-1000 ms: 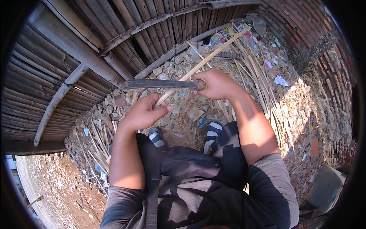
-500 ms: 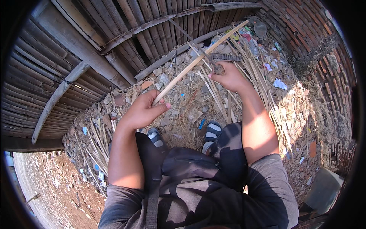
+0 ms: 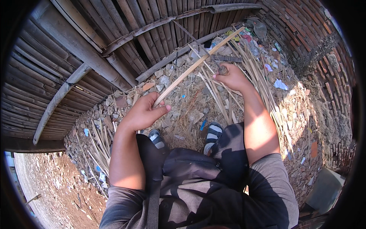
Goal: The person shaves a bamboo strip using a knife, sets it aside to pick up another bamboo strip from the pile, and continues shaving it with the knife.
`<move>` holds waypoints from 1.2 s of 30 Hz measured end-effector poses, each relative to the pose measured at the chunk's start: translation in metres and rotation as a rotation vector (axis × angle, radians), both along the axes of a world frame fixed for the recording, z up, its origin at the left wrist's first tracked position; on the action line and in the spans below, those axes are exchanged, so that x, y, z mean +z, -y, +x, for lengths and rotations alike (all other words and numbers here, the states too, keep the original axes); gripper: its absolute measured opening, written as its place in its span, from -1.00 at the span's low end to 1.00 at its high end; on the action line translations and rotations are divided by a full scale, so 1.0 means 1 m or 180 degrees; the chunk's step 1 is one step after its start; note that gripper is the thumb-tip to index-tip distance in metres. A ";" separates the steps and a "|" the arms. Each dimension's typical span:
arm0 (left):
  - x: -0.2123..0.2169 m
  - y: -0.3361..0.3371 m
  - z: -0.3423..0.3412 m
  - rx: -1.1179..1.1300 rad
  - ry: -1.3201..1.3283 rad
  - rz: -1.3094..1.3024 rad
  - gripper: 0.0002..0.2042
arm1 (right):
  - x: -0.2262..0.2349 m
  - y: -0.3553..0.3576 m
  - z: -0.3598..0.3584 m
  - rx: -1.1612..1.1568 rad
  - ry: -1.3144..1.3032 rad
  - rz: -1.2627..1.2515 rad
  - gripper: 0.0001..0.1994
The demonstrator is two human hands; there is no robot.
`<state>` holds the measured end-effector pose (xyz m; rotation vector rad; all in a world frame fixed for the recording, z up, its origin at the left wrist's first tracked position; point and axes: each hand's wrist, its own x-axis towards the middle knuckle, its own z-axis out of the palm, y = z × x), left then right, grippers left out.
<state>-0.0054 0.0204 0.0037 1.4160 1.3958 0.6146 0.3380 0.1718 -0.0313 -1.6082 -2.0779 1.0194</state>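
My left hand is closed around the near end of a pale bamboo strip, which slants up and away to the right. In my right hand, fingers wrap the short handle of a long, thin, dark-bladed knife. The knife's blade points far left and crosses the strip beyond its middle, where the two seem to touch. At that crossing the strip looks slightly bent. Both hands are above the rubble, in front of my sandalled feet.
Long split bamboo strips lie in a pile at right, and more strips at left. Rubble, dry straw and litter cover the ground. A bamboo wall stands ahead and left, a brick wall at right. A grey box-like object sits lower right.
The strip's far end has dropped a little nearer and to the left. My right hand and the knife have shifted slightly right. My left hand keeps its grip almost in place.
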 end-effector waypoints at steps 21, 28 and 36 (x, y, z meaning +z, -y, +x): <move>-0.005 0.001 -0.002 -0.0040 -0.0011 0.0172 -0.71 | 0.019 0.020 -0.024 0.0743 0.0334 0.0321 -0.62; -0.007 0.000 -0.003 -0.0086 -0.0068 0.0272 -0.71 | 0.011 0.018 -0.020 0.0664 0.0165 0.0376 -0.64; -0.004 0.000 0.000 -0.0076 -0.0139 0.0300 -0.70 | 0.011 0.016 -0.021 0.0652 0.0268 0.0381 -0.62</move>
